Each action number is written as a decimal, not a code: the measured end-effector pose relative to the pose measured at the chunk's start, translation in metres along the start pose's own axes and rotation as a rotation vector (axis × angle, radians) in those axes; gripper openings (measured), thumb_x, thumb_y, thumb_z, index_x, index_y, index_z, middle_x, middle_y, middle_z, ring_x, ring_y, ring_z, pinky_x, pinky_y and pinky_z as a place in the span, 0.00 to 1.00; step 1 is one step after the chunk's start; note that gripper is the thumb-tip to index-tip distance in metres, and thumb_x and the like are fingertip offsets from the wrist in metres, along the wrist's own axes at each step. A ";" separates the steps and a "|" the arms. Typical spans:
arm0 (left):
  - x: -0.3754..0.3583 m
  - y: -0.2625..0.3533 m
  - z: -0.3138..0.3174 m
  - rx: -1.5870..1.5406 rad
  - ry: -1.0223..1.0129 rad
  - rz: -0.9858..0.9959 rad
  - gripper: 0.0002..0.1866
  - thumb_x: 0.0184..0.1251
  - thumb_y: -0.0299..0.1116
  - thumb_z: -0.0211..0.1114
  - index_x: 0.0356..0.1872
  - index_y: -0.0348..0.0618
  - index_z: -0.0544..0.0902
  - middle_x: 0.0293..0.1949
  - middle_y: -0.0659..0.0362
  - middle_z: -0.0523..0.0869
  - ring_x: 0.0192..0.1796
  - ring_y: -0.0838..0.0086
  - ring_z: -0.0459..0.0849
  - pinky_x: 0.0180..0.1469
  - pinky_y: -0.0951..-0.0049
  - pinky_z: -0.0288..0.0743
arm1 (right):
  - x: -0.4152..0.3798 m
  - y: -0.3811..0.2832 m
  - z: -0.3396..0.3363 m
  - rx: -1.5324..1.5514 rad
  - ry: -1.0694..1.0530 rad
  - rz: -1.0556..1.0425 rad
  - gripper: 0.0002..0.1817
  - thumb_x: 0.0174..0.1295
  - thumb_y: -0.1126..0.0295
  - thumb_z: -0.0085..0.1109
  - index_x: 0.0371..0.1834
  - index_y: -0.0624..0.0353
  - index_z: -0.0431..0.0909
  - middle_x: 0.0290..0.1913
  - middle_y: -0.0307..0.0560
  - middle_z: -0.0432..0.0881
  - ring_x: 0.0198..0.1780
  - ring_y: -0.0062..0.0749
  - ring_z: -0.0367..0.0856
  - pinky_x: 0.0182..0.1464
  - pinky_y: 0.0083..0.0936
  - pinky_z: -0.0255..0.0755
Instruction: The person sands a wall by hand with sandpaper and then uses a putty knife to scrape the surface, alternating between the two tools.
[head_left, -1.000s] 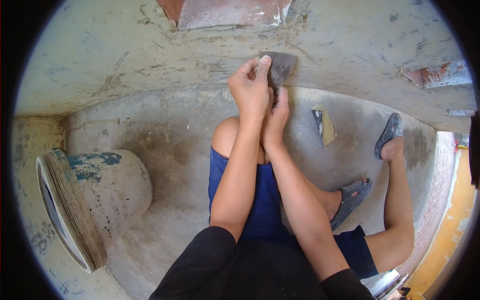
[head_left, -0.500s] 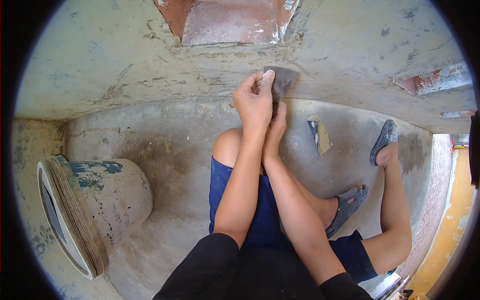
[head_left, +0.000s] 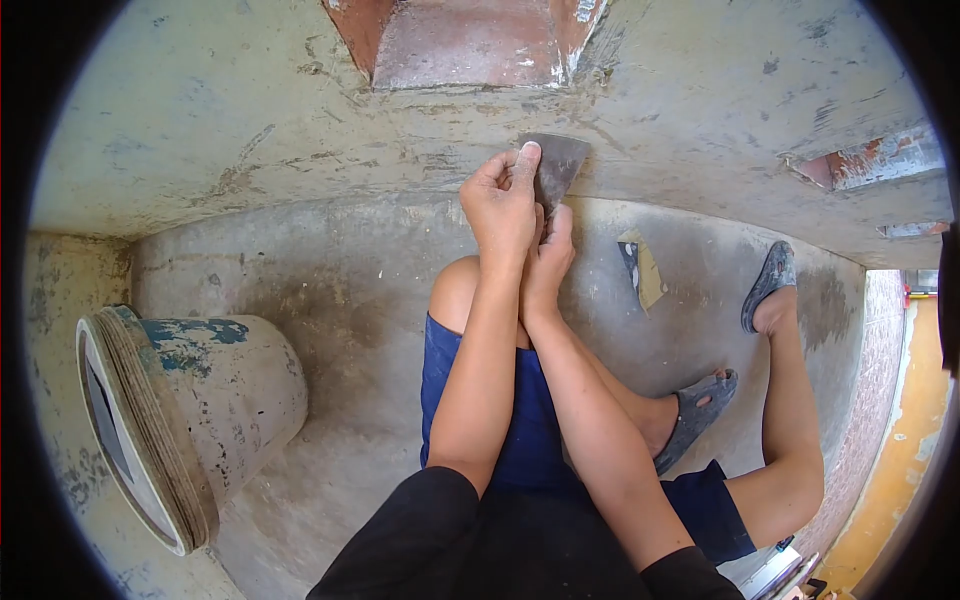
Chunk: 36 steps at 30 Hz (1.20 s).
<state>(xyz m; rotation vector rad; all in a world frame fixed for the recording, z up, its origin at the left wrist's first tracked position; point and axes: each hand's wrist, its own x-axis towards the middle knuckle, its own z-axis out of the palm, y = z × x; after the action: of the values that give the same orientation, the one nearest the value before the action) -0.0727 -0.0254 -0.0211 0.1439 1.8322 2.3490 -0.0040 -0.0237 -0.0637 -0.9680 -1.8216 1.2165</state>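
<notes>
A dark, flat scraper blade (head_left: 561,168) is held up close to the plastered wall (head_left: 430,140). My left hand (head_left: 503,205) pinches the blade's left edge, with the thumb on its upper corner. Just below and to the right, my right hand (head_left: 548,262) is closed around the scraper's lower end, which is mostly hidden by the fingers and the left wrist. The two forearms lie close together over the raised knee.
A paint-stained bucket (head_left: 225,400) lies on its side at the left. A torn yellowish scrap (head_left: 648,275) is on the concrete floor (head_left: 350,370). Recesses (head_left: 465,45) open in the wall above and at the right. Sandalled feet (head_left: 695,415) are at the right.
Both hands and the scraper have shifted slightly to the left. The grip looks the same, and the view has moved a little.
</notes>
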 end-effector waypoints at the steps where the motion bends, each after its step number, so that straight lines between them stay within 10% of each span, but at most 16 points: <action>1: 0.000 0.001 0.000 0.014 0.009 -0.007 0.12 0.70 0.32 0.73 0.33 0.30 0.89 0.21 0.69 0.79 0.25 0.88 0.69 0.25 0.79 0.61 | 0.000 0.000 0.001 0.009 0.000 0.000 0.17 0.78 0.59 0.53 0.40 0.64 0.72 0.33 0.66 0.83 0.35 0.62 0.82 0.39 0.49 0.71; 33: -0.004 -0.016 -0.007 0.065 -0.024 -0.068 0.13 0.75 0.34 0.69 0.35 0.32 0.87 0.24 0.68 0.80 0.28 0.86 0.71 0.30 0.79 0.66 | -0.006 0.001 -0.007 -0.050 -0.017 0.056 0.17 0.77 0.59 0.53 0.40 0.66 0.72 0.35 0.71 0.82 0.39 0.69 0.81 0.41 0.51 0.71; 36: -0.005 -0.021 -0.007 0.066 -0.038 -0.090 0.13 0.75 0.34 0.69 0.35 0.32 0.87 0.24 0.69 0.80 0.28 0.87 0.70 0.30 0.79 0.65 | -0.008 0.002 -0.009 -0.029 -0.021 0.081 0.17 0.77 0.60 0.54 0.42 0.66 0.72 0.36 0.67 0.81 0.37 0.58 0.80 0.43 0.46 0.72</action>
<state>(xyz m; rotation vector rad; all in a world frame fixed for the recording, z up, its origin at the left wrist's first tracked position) -0.0681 -0.0282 -0.0428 0.1104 1.8584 2.2123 0.0079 -0.0268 -0.0649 -1.0581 -1.8365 1.2560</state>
